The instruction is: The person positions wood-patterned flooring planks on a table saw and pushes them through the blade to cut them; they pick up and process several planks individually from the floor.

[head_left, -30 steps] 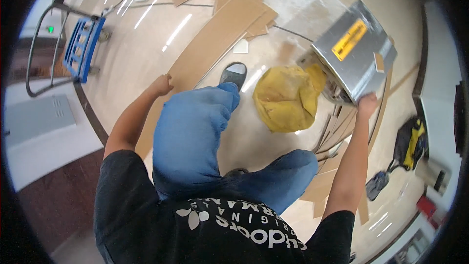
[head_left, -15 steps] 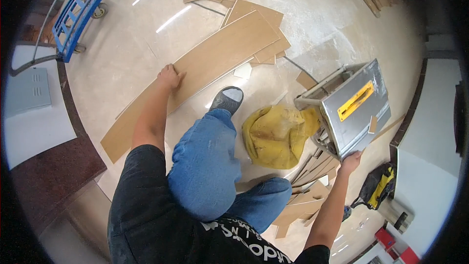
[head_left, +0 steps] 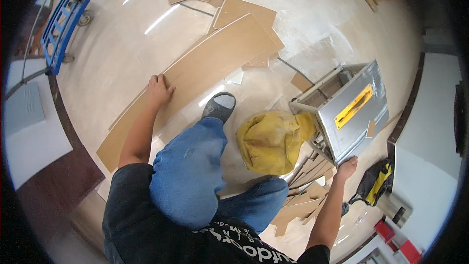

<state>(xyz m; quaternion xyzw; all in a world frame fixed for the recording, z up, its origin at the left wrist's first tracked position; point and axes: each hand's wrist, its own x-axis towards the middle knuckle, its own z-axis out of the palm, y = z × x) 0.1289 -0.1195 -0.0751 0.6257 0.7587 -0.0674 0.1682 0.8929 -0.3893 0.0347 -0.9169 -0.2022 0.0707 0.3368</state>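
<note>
This is an indoor room with a glossy, finished floor (head_left: 115, 49), doing duty as a makeshift woodworking spot. Pale walls (head_left: 422, 161) with dark skirting (head_left: 404, 110) edge it, yet what looks like a table saw (head_left: 337, 132) stands right on the floor, a baggy yellow sack (head_left: 271, 142) against it. Brown boards (head_left: 195, 74) and a heap of offcuts (head_left: 303, 206) lie about me, whitish dust (head_left: 308, 10) smears the ground, and over there stands a blue trolley (head_left: 68, 39). Home or business, I can't tell.
</note>
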